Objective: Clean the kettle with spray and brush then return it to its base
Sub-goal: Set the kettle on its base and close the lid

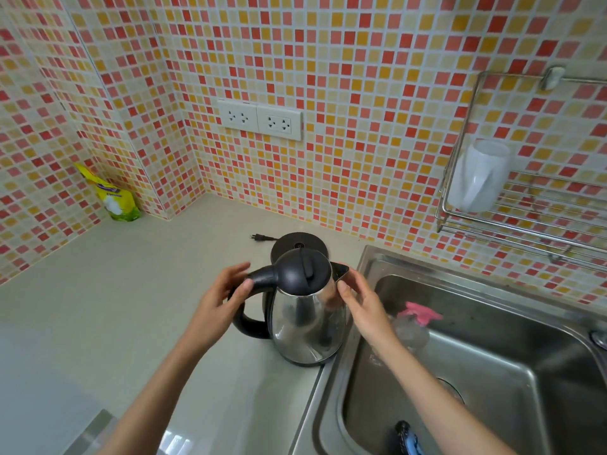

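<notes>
Kettle stands upright on the counter beside the sink, just before its base, both my grips loose: left hand thumb on the handle, right hand fingers straight against its side.

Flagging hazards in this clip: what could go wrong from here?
The stainless steel kettle with the black lid stands right at the counter edge beside the steel sink; the left hand and right hand touch it only loosely, so a nudge could tip it in. The round black base sits close behind, its plug out; spray or drips could wet its contact.
</notes>
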